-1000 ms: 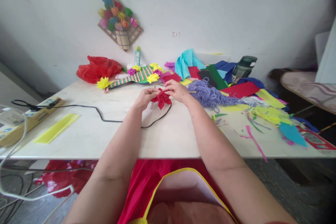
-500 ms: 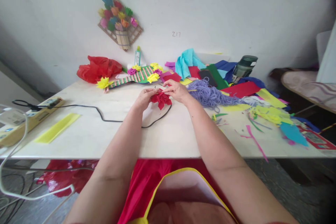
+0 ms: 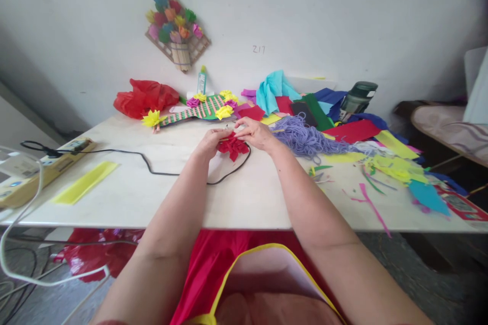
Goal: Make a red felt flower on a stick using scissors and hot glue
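Note:
A red paper flower [image 3: 233, 147] with pointed petals is held up between my two hands over the middle of the table. My left hand [image 3: 210, 143] pinches it from the left, thumb and fingers together near its top. From the right, my right hand [image 3: 254, 133] has thumb and forefinger closed on the upper petals. The flower's back and the inner fingertips are partly hidden. Just beyond my hands lies a green guitar-shaped piece [image 3: 202, 109] with pale strips and yellow and magenta paper flowers. A black cord [image 3: 163, 173] curves across the table under the red flower.
Purple yarn [image 3: 299, 136] heaps right of my hands, among coloured paper sheets and a dark bottle [image 3: 358, 100]. Yellow scraps [image 3: 394, 166] lie at the right. A power strip [image 3: 46, 170] and yellow paper strip [image 3: 86, 183] are left. Red crumpled paper [image 3: 147, 99] sits behind.
The red flower has turned and tipped slightly between my fingers. Both hands keep their hold in nearly the same place. The whole view has shifted a little.

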The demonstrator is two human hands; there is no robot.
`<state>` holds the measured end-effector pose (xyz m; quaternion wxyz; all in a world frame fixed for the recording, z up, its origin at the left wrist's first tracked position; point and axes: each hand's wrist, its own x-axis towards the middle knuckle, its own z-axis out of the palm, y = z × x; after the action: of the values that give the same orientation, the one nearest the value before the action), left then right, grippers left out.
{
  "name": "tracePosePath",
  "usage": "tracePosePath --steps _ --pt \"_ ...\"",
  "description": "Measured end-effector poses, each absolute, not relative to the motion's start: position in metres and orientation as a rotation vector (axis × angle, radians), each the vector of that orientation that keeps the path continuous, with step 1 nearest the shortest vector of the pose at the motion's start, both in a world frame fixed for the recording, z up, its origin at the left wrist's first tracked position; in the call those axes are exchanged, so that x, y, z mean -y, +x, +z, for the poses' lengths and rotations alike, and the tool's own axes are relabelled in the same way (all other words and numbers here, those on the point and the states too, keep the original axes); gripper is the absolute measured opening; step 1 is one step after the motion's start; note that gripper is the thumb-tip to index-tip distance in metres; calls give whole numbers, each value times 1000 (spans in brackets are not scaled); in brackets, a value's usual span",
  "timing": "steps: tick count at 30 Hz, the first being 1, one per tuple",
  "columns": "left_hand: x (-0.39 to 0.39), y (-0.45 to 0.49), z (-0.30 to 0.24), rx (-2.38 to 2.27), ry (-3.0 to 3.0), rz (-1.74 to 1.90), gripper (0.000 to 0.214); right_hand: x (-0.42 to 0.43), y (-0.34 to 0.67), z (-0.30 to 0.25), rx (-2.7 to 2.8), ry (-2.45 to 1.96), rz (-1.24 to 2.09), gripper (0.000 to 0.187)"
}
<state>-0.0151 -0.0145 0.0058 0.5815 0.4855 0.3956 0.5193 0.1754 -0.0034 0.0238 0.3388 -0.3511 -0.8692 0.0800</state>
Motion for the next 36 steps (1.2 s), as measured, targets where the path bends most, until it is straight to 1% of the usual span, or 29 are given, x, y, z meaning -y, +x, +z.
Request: tracePosePath --steps 10,24,31,36 --pt "14 -16 8 -1020 1246 1254 29 5 172 25 2249 -878 233 17" --pt "14 -15 9 -1071 1136 1238 16 6 172 26 2266 -869 268 16" --pt "10 -15 6 -1091 1099 1243 20 7 171 25 2255 -913 250 16" --pt "9 -15 5 -1125 1095 1235 18 8 171 25 2268 -898 224 16"
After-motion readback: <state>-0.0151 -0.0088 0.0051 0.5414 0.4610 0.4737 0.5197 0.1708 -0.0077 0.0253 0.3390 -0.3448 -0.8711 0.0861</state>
